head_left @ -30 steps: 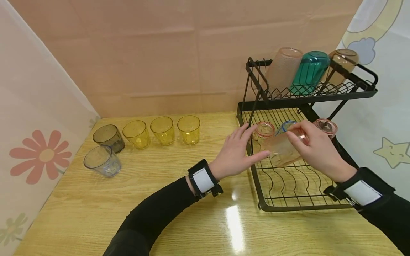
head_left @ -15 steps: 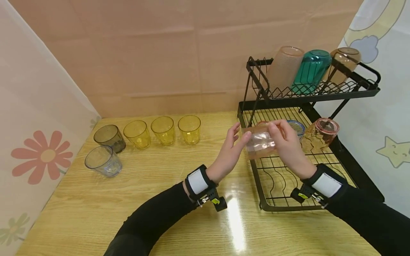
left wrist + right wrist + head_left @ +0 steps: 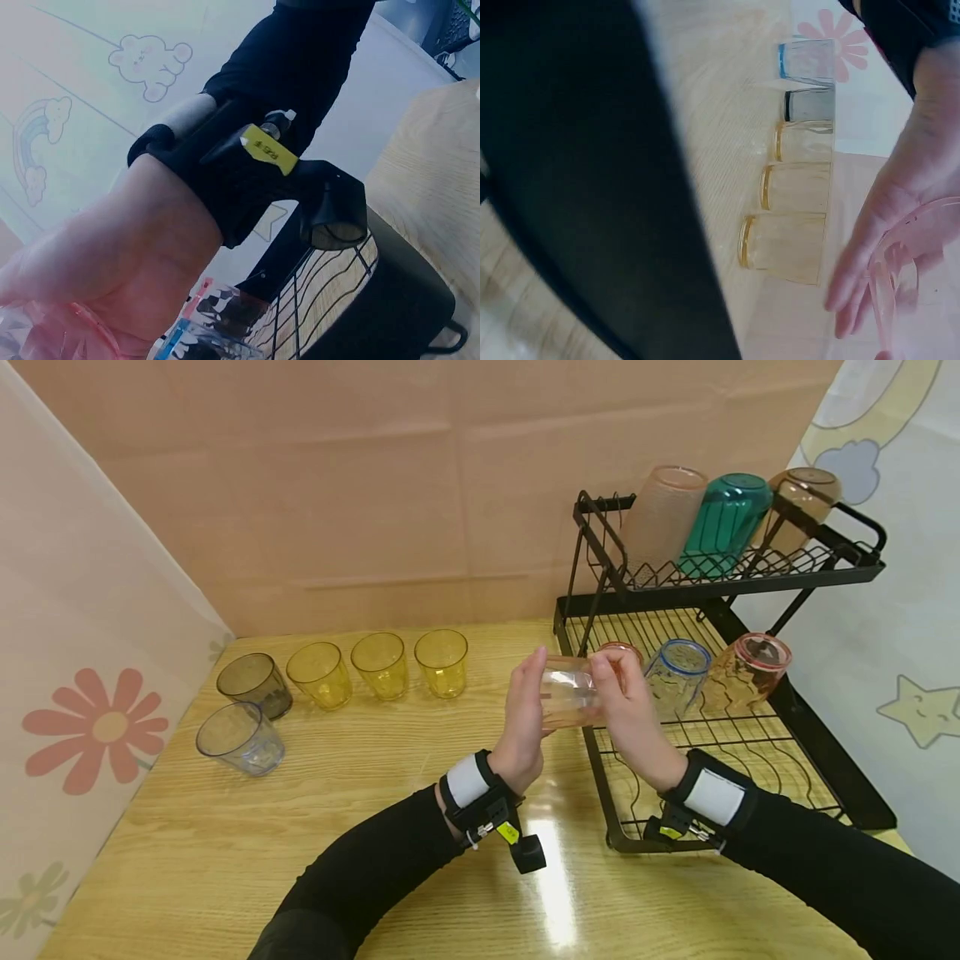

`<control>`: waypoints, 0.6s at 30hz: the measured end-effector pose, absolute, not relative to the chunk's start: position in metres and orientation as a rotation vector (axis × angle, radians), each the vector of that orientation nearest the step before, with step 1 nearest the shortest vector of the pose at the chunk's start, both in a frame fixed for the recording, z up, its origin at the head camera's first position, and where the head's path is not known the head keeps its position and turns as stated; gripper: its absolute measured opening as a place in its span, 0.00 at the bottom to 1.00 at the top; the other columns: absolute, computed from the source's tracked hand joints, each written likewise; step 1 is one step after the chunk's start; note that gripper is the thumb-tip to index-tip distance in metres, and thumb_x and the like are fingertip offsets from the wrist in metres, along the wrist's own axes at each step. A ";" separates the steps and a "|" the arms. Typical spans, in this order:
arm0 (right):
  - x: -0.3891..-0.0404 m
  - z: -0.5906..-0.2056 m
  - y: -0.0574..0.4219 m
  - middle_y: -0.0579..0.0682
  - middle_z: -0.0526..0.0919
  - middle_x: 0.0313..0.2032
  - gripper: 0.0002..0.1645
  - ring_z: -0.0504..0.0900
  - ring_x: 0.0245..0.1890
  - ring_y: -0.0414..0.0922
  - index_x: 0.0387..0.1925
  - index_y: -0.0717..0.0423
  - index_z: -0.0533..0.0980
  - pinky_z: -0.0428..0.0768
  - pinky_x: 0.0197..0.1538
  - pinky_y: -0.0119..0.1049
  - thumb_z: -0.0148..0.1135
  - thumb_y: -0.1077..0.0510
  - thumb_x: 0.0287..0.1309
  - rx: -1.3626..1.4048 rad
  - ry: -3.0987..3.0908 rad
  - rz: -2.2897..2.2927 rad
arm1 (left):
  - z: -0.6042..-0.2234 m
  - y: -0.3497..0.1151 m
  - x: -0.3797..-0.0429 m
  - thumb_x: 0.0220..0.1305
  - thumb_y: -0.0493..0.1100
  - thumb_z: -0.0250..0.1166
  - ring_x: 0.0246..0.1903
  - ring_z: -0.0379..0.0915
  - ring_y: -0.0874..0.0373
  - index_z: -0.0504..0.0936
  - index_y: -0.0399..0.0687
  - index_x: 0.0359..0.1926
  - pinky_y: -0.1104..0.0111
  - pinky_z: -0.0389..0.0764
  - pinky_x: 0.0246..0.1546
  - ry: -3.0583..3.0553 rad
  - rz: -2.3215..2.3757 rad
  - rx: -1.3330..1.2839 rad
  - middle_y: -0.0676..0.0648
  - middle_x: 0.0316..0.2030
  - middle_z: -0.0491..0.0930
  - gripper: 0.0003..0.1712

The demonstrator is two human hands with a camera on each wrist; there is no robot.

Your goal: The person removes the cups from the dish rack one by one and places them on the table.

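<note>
A clear pink glass (image 3: 568, 693) lies sideways in the air between both hands, left of the drying rack's front-left part in the head view. My left hand (image 3: 523, 718) grips its left end, thumb on top. My right hand (image 3: 633, 714) holds the other end with thumb and fingers. The right wrist view shows the left hand (image 3: 896, 202) behind the pink rim of the glass (image 3: 881, 300). In the left wrist view, the right hand (image 3: 135, 255) is over the pink glass (image 3: 67, 337), which is partly cut off.
On the black two-tier rack (image 3: 750, 585), a blue-rimmed glass (image 3: 678, 672) and red-rimmed glasses (image 3: 750, 668) stand upside down below. A teal glass (image 3: 727, 522) stands between two others above. Several yellow cups (image 3: 378, 668), a grey cup (image 3: 258, 681) and a clear cup (image 3: 243, 743) line the table's left.
The pink glass has moved left from over the rack and turned sideways. My left hand, earlier open beside it, has come to grip its left end; the right hand moved left with it.
</note>
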State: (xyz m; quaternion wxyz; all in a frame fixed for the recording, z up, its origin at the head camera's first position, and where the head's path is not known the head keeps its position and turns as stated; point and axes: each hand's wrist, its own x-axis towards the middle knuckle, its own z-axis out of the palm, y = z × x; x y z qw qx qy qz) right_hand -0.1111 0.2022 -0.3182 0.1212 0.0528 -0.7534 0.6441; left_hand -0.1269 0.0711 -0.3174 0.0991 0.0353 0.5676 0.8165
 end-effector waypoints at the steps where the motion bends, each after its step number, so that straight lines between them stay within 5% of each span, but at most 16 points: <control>1: -0.112 -0.319 0.200 0.58 0.69 0.47 0.20 0.76 0.41 0.43 0.52 0.66 0.60 0.80 0.38 0.30 0.39 0.51 0.76 0.158 -2.198 1.892 | -0.318 0.071 -0.127 0.70 0.64 0.49 0.44 0.72 0.45 0.62 0.43 0.65 0.66 0.76 0.35 1.668 2.440 0.094 0.38 0.52 0.71 0.36; 6: -0.114 -0.320 0.193 0.60 0.67 0.50 0.22 0.72 0.46 0.43 0.56 0.66 0.59 0.75 0.45 0.30 0.38 0.51 0.76 0.168 -2.247 1.887 | -0.323 0.067 -0.131 0.71 0.58 0.52 0.38 0.75 0.50 0.67 0.38 0.60 0.69 0.79 0.31 1.667 2.540 0.049 0.41 0.45 0.75 0.30; 11: -0.116 -0.320 0.193 0.60 0.66 0.53 0.23 0.67 0.52 0.48 0.60 0.67 0.58 0.67 0.52 0.39 0.39 0.52 0.77 0.296 -2.414 1.781 | -0.326 0.053 -0.136 0.72 0.57 0.52 0.34 0.72 0.57 0.72 0.38 0.55 0.69 0.77 0.31 1.769 2.508 0.041 0.43 0.39 0.74 0.27; 18: -0.115 -0.312 0.202 0.59 0.73 0.58 0.27 0.74 0.55 0.54 0.64 0.59 0.62 0.74 0.51 0.51 0.44 0.47 0.75 0.613 -2.836 1.360 | -0.333 0.013 -0.140 0.72 0.56 0.52 0.43 0.71 0.49 0.73 0.41 0.61 0.66 0.77 0.35 1.954 2.279 0.150 0.43 0.48 0.74 0.27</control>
